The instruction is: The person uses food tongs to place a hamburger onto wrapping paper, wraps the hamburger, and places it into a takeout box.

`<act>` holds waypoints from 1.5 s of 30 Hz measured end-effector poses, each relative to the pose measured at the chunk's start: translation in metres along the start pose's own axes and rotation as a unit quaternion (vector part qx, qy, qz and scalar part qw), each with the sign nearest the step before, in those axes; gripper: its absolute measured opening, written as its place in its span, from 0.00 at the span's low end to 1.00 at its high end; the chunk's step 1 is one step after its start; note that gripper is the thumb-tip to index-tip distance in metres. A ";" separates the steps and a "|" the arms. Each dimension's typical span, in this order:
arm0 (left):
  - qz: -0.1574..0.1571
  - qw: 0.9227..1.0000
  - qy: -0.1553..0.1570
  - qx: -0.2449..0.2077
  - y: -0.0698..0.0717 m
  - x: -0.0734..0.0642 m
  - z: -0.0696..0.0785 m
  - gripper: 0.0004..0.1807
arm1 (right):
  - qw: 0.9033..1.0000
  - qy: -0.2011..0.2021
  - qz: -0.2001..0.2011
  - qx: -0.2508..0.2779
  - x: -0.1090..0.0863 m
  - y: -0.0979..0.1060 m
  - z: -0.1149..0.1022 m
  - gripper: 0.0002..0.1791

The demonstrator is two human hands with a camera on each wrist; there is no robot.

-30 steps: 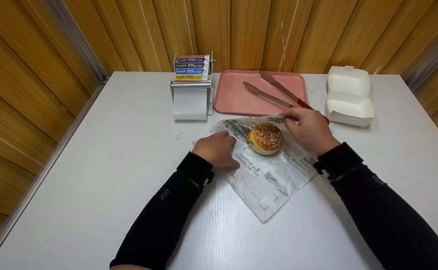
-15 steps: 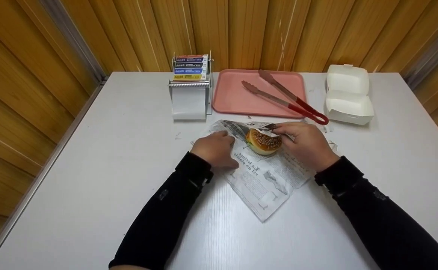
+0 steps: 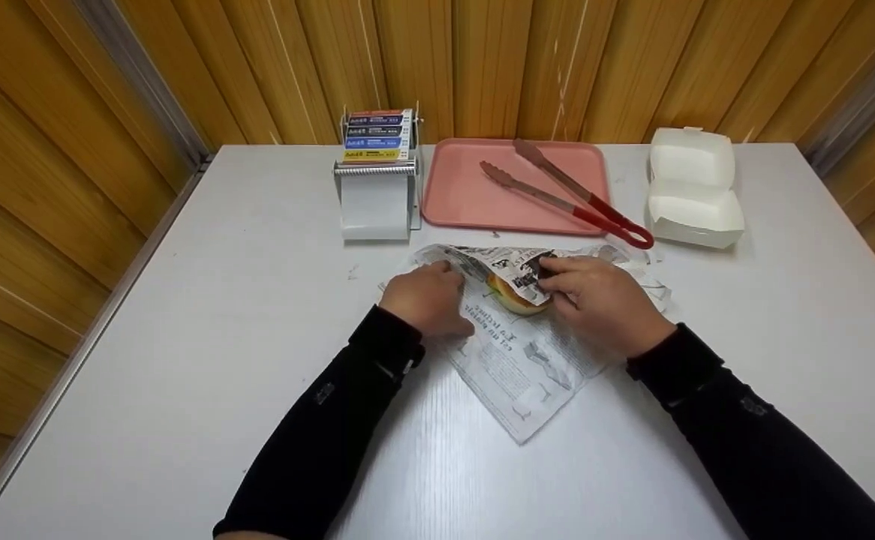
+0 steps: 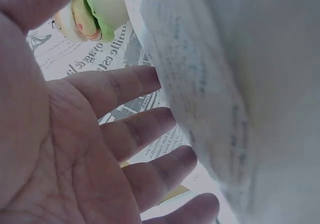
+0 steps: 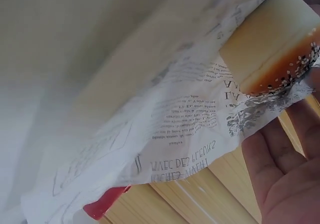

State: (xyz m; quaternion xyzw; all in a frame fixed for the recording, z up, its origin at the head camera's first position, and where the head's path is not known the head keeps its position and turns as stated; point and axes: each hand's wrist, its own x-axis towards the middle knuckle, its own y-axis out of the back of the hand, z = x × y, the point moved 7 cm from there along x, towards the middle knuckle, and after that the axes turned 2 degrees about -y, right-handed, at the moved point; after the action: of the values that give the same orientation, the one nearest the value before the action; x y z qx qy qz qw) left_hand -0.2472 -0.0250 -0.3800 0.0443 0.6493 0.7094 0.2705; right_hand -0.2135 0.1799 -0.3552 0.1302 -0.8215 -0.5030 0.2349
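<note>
A round burger with a glossy, seeded brown bun (image 3: 514, 300) is set on a sheet of thin white newsprint-patterned paper (image 3: 516, 367), which is spread cornerwise on a white counter (image 3: 182, 337). The top of the burger is largely covered by a far flap of the paper, and only its near and left sides are left exposed in the head view. The edge of that flap is pinched between the thumb and fingers of the right hand (image 3: 606, 307), just beside the burger. The left side of the paper is touched by the left hand (image 3: 428, 300), whose fingers are seen slightly spread and nearly straight in the left wrist view.

Beyond the paper, a pink rectangular tray (image 3: 464, 204) is crossed by metal tongs with red handles (image 3: 593, 217), whose joined end is projected past the tray's near right corner. The tray is flanked on the left by a metal dispenser with coloured label strips (image 3: 374, 171) and on the right by an opened white clamshell box (image 3: 696, 214).
</note>
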 end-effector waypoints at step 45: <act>0.226 0.957 -0.183 -0.019 0.021 0.000 0.066 0.04 | 0.978 -0.143 -0.102 0.110 0.015 -0.018 0.011 0.33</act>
State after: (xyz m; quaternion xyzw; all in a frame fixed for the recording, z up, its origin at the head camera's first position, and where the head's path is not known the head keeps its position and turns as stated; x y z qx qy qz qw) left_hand -0.2266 0.0344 -0.3502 0.3134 0.5486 0.7438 0.2181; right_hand -0.2321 0.1730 -0.3712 0.1648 -0.8792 -0.4446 0.0469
